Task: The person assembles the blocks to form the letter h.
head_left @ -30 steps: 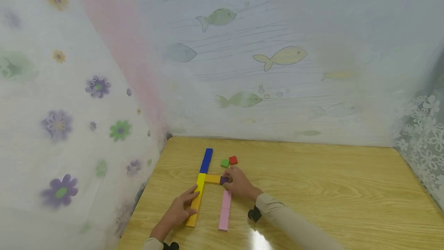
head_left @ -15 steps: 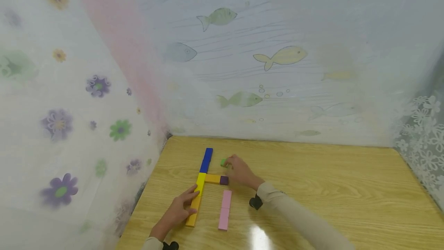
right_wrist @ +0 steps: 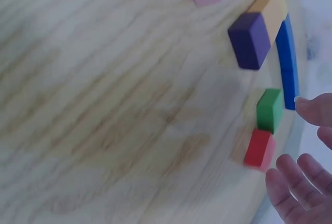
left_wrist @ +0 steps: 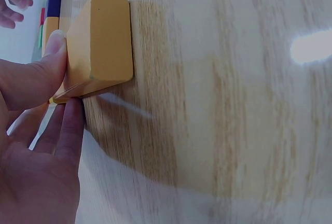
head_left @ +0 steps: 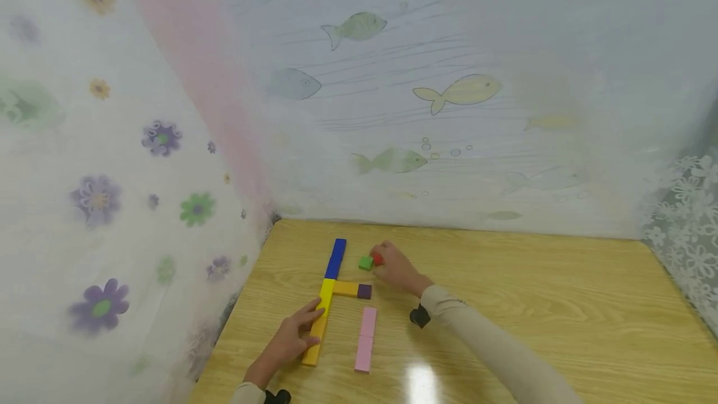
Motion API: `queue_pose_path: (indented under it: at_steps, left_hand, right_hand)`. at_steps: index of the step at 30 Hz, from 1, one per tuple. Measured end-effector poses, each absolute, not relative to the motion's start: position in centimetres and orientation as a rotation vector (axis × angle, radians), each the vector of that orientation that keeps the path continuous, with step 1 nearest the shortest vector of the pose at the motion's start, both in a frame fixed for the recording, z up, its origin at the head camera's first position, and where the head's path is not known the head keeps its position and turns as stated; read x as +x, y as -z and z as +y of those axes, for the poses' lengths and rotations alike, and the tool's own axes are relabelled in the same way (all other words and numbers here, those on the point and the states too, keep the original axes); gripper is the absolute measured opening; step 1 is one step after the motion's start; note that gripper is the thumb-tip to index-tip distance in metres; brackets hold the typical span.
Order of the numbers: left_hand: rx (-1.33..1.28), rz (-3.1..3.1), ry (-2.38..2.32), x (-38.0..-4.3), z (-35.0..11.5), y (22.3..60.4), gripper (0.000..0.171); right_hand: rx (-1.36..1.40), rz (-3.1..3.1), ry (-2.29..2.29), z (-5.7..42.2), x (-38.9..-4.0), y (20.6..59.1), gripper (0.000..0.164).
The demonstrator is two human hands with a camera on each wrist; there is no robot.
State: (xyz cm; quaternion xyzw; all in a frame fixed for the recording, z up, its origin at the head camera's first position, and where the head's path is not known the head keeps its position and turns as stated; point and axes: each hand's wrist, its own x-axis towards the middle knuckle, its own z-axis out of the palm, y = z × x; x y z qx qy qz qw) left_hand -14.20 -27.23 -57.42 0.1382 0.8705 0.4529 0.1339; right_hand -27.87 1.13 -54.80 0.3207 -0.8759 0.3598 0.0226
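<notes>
My left hand (head_left: 288, 336) pinches the near orange block (left_wrist: 111, 40) of a long row, thumb on one side and fingers on the other. Its index finger reaches the yellow block (head_left: 326, 295), and two blue blocks (head_left: 336, 259) carry the row on toward the back. From this row another orange block (head_left: 344, 289) juts right, ending at a purple block (head_left: 364, 292). My right hand (head_left: 397, 270) is around the red block (right_wrist: 259, 149), thumb and fingers spread apart in the right wrist view. Beside the red one stands a green block (right_wrist: 270, 111).
Two pink blocks (head_left: 366, 340) lie end to end, parallel to the long row, with a gap between them and the purple block. The wooden table (head_left: 533, 310) meets a fish-patterned curtain (head_left: 465, 167) at the back and a flowered one (head_left: 112, 235) at left.
My right hand has let go of the purple block and moved back to the red and green blocks, now around the red one. The left hand stays in place.
</notes>
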Motion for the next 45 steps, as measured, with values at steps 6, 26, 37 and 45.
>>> queue_pose_path:
  at_steps: [6,26,37,45]
  left_hand:
    - [0.410,2.520,-1.323,-14.3,-27.3,57.5,0.058]
    - [0.425,2.568,-1.285,-14.1,-27.2,57.5,0.057]
    - [0.425,2.510,-1.336,-14.0,-27.0,57.1,0.058]
    - [0.411,2.527,-1.337,-14.0,-27.1,57.0,0.057]
  right_hand:
    - [0.987,-2.759,-0.994,1.4,-28.5,55.2,0.036]
    - [0.923,-2.810,-0.964,1.9,-30.0,57.5,0.037]
    - [0.922,-2.767,-1.066,1.4,-29.6,57.7,0.018]
    - [0.915,-2.749,-1.156,1.8,-29.5,57.8,0.015]
